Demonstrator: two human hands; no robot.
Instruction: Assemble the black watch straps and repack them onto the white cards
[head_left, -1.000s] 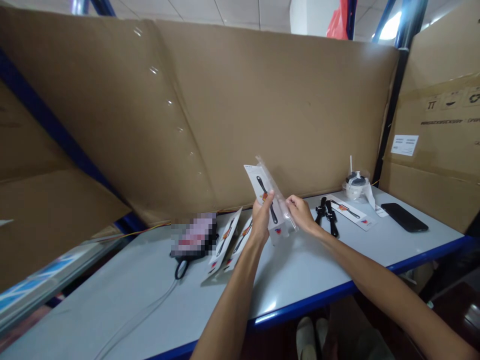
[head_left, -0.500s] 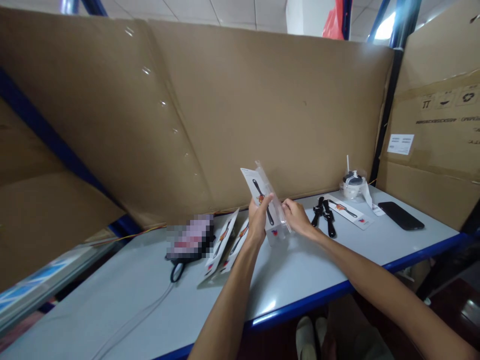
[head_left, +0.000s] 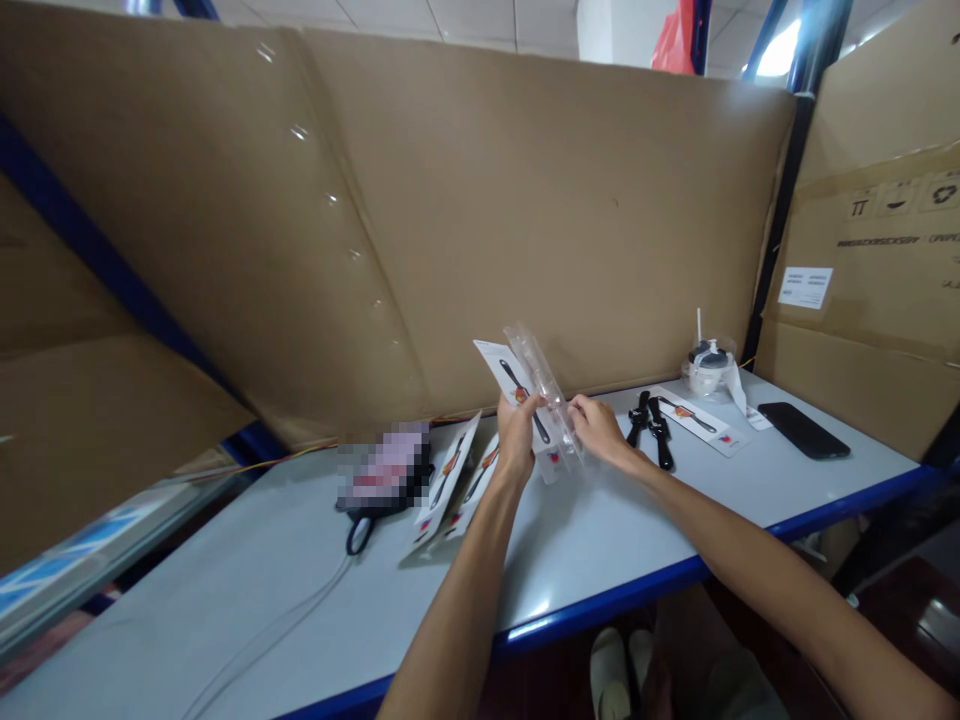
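Near the middle of the view, my left hand (head_left: 516,435) is closed on a white printed card (head_left: 499,365) showing a black-handled utensil. A clear plastic shell (head_left: 541,368) stands against the card's right side, tilted and partly apart from it. My right hand (head_left: 596,428) pinches the shell's right edge. Two black utensils (head_left: 660,440) lie on the table right of my right hand, beside another flat printed card (head_left: 694,415). Left of my left forearm, packaged cards (head_left: 448,480) lean at a slant.
On the grey table (head_left: 300,620) sit a pixelated dark-edged item (head_left: 386,465) with a cable at left, and a lidded cup (head_left: 706,372) and black phone (head_left: 804,430) at right. Cardboard (head_left: 562,220) walls the back; a carton (head_left: 862,330) stands right.
The clear shell has swung open a little wider from the card. Both hands keep their hold, and the view has shifted slightly.
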